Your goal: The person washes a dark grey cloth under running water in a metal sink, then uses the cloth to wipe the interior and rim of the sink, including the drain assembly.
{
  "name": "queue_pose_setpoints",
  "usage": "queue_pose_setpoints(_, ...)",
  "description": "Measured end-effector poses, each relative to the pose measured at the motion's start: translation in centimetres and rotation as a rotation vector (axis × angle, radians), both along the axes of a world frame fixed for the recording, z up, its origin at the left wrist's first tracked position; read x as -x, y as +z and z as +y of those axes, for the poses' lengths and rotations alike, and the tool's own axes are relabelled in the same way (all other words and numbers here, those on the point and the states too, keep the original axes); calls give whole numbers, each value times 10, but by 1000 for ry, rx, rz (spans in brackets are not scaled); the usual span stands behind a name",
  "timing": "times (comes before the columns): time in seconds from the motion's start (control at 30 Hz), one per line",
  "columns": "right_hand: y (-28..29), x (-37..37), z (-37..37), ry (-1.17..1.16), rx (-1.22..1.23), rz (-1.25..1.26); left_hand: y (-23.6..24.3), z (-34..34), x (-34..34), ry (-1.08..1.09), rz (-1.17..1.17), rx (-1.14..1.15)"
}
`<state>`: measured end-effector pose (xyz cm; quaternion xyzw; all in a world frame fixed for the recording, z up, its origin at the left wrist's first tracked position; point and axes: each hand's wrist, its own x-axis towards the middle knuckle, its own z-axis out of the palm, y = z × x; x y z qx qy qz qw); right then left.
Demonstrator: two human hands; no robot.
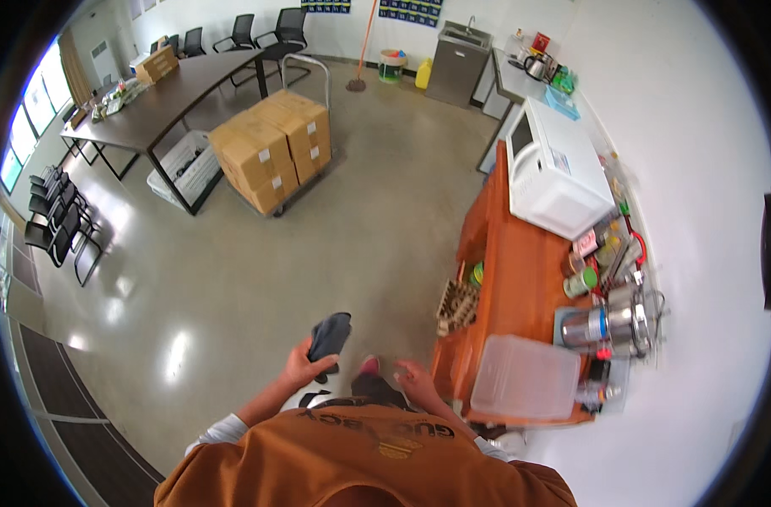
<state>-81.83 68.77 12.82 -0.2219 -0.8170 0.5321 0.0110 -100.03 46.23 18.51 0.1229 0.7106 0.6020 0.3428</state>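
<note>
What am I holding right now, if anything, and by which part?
Your left hand grips a dark grey, soft-looking cloth by its lower left part; your right hand holds nothing visible.

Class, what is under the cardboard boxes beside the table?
A trolley with a metal handle; its edge and a wheel show. The cardboard boxes hide most of its platform.
</note>
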Motion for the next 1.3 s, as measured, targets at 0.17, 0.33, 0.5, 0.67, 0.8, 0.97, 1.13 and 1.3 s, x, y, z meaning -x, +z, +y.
queue_pose_setpoints(0.17, 19, 171, 78, 150, -60, 257, -3, 47, 98, 195, 47, -58)
queue_pose_setpoints(0.33, 58, 355, 165, 255, -85, 253, -12, 108, 206, 291, -62, -213)
queue_pose_setpoints(0.5, -22, 456, 266, 122, -152, 17, -13, 174, 345, 204, 64, 49)
queue_pose_setpoints(0.67, -145, 421, 349, 120, -315, -481, -14, 268, 512, -61, 204, 150)
queue_pose_setpoints(0.8, -100, 438, 372, -168, 350, -734, 38, 378, 627, -310, 220, 159)
queue_pose_setpoints(0.97, -104, 517, 451, -302, 213, -591, 35, 507, 722, -224, 146, -8)
queue_pose_setpoints(1.13, -92, 627, 563, -377, 111, -439, 27, 599, 780, -153, 213, 79)
queue_pose_setpoints(1.3, -54, 738, 659, -426, 74, -324, 27, 670, 842, -133, 37, 113)
